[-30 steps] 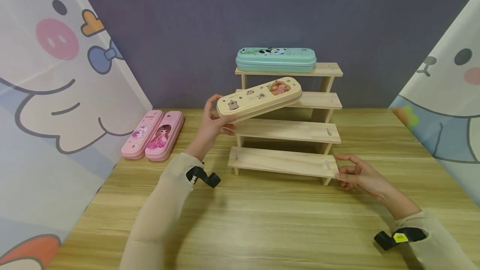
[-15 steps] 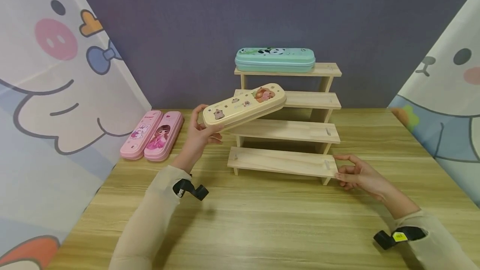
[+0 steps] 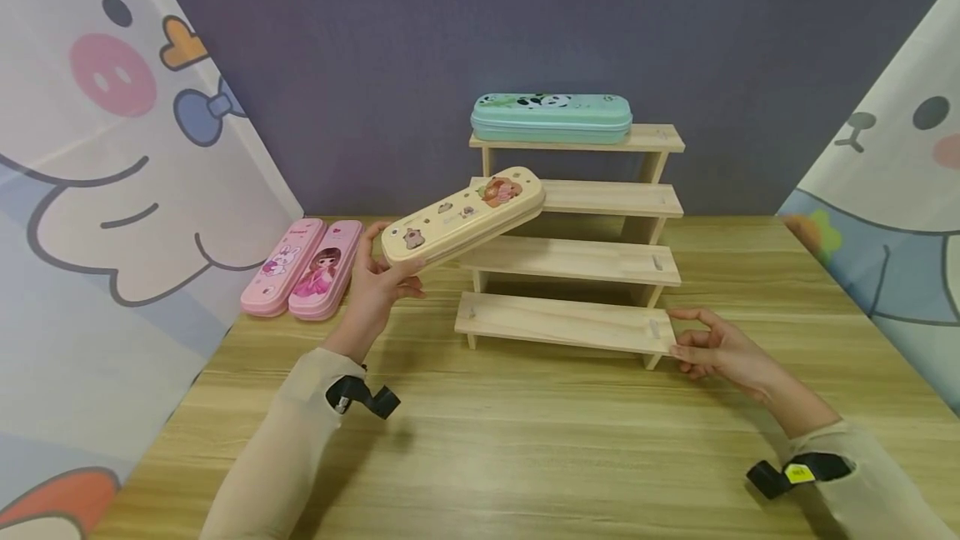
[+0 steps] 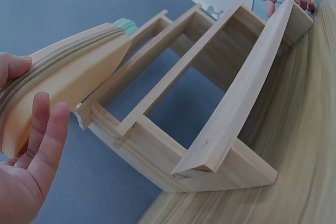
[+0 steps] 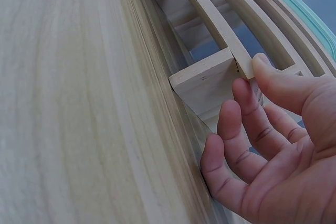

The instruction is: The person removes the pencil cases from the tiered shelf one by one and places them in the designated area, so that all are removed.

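Observation:
My left hand (image 3: 375,290) grips the left end of a cream zippered pencil case (image 3: 465,219) with cartoon stickers. The case is tilted, its right end higher, and it hangs in front of the left side of a wooden four-step display rack (image 3: 566,322). Seen from the left wrist, the underside of the pencil case (image 4: 79,72) is plain, and the thumb lies on its zipper side. My right hand (image 3: 723,357) pinches the right end of the rack's lowest shelf; in the right wrist view the thumb (image 5: 268,72) presses on that shelf's corner.
On the top shelf lies a mint-green panda pencil case (image 3: 551,119). Two pink pencil cases, one with a rabbit (image 3: 283,267) and one with a doll (image 3: 327,271), lie side by side at the table's left. A dark wall (image 3: 420,40) stands behind the rack.
My left hand has drawn the cream pencil case leftward and slightly down, away from the rack's middle. The right hand keeps its place on the lowest shelf.

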A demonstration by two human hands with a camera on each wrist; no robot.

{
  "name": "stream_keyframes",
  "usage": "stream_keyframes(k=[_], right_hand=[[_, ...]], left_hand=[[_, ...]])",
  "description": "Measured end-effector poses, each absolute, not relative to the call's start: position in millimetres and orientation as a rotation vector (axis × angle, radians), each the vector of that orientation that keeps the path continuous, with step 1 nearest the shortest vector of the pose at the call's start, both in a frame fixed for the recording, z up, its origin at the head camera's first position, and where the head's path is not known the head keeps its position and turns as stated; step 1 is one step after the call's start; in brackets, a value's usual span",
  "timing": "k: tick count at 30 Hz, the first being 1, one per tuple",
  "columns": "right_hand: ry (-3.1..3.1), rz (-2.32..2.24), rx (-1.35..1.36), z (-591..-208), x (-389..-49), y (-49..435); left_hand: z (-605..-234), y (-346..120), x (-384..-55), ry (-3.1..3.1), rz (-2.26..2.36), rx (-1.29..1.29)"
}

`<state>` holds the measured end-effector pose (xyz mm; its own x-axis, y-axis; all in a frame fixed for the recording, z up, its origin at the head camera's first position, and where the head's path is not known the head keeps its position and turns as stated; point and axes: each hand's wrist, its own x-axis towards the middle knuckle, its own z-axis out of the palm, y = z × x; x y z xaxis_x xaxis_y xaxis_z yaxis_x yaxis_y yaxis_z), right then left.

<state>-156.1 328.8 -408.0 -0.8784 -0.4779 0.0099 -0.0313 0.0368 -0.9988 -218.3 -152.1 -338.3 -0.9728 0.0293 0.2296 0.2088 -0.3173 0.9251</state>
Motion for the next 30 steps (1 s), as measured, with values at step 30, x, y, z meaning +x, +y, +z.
stream_keyframes(k=[30], right_hand=[[2.005,-1.904,-0.496,-408,-154,328]], left_hand=[[-362,-171,-206,-1.523,-2.312,-0.095]])
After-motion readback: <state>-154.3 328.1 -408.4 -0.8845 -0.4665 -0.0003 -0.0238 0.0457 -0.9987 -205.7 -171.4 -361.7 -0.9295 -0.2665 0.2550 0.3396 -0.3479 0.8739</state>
